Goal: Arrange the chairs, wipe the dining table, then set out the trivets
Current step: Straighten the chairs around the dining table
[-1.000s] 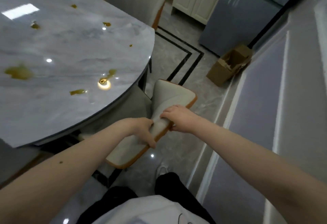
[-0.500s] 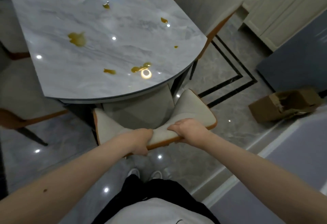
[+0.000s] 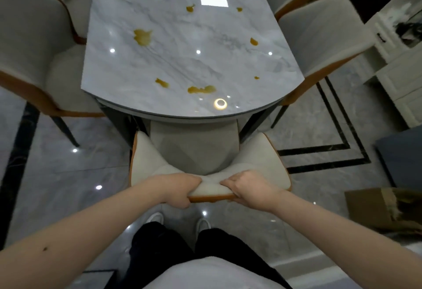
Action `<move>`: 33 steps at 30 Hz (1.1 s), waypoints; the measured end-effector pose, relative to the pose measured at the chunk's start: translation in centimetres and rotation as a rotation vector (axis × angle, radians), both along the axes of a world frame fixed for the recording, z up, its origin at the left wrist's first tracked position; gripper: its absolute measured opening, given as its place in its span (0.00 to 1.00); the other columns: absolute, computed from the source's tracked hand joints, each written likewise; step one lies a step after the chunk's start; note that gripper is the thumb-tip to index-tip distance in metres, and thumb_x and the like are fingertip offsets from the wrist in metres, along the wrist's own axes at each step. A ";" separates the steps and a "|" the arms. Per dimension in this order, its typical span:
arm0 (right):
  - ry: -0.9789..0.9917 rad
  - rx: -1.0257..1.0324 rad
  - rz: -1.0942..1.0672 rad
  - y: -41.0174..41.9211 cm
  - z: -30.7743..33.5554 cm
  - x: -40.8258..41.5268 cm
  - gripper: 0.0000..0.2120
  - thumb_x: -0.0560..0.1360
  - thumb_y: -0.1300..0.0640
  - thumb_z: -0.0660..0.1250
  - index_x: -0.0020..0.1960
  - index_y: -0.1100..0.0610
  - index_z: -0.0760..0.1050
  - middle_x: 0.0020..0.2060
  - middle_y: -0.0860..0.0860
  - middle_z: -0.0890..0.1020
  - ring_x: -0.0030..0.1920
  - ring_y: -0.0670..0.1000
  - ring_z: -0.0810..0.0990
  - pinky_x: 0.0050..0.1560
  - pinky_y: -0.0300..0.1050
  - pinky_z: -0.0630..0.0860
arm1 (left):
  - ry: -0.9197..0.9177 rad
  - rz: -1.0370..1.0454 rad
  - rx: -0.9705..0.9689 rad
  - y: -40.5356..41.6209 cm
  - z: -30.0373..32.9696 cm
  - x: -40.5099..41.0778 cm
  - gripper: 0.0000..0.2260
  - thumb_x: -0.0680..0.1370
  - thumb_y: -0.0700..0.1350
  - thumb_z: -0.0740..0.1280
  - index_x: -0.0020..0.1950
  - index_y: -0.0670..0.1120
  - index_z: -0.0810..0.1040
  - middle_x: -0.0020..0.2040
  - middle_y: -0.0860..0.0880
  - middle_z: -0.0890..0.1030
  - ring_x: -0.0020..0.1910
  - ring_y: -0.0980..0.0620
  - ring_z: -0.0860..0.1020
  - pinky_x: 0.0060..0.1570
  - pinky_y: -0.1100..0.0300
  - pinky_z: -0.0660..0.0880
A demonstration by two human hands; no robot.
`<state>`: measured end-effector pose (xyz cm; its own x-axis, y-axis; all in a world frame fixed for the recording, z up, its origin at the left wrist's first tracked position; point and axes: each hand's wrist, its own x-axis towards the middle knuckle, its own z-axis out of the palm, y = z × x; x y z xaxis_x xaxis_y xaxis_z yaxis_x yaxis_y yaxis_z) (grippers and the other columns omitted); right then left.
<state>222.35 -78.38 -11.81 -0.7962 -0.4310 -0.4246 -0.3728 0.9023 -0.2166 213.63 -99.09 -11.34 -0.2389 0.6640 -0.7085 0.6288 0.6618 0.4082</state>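
Glossy tiled floor, chair backrest between both hands' grip

Glossy grey marble-look desk, smeared yellow-brown; near matt cream cloth chair with smooth orange edging; polished grey tile floor; right brown cardboard box.

The floor is glossy grey marble-look tile, dotted with small bright reflections of ceiling lights. A double black inlaid border runs across it on the right and turns a corner there, and another dark strip crosses the tile at the left edge. Against the right side stands a white panelled cabinet with moulded door fronts. Nearer, low on the right, an open brown cardboard box lies on the floor, just beside a dark grey-blue flat-fronted unit.
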 end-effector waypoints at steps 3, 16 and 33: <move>0.013 -0.016 0.046 1.9 0.1 0.2 0.20 0.75 0.47 0.66 0.65 0.54 0.73 0.51 0.54 0.82 0.52 0.55 0.81 0.51 0.47 0.75 | 0.016 0.041 -0.009 1.5 0.1 1.2 0.28 0.73 0.45 0.67 0.72 0.46 0.63 0.67 0.45 0.72 0.63 0.46 0.73 0.62 0.52 0.71; 0.154 -0.062 0.026 4.3 -0.3 1.5 0.28 0.69 0.43 0.72 0.65 0.53 0.72 0.58 0.51 0.80 0.57 0.53 0.79 0.57 0.48 0.75 | 0.137 0.115 -0.085 0.3 1.4 1.6 0.42 0.69 0.48 0.73 0.77 0.55 0.53 0.73 0.54 0.64 0.69 0.51 0.65 0.68 0.56 0.65; 0.131 -0.057 0.000 6.6 0.7 0.9 0.26 0.73 0.46 0.70 0.68 0.55 0.71 0.63 0.52 0.79 0.61 0.53 0.79 0.59 0.47 0.75 | 0.090 0.181 -0.104 0.8 1.0 0.6 0.41 0.70 0.45 0.73 0.76 0.56 0.55 0.69 0.51 0.70 0.64 0.48 0.71 0.59 0.56 0.71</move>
<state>223.29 -71.81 -11.07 -0.8431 -0.4520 -0.2914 -0.4018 0.8896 -0.2172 214.25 -98.27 -10.29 -0.4131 0.5293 -0.7411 0.5266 0.8027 0.2798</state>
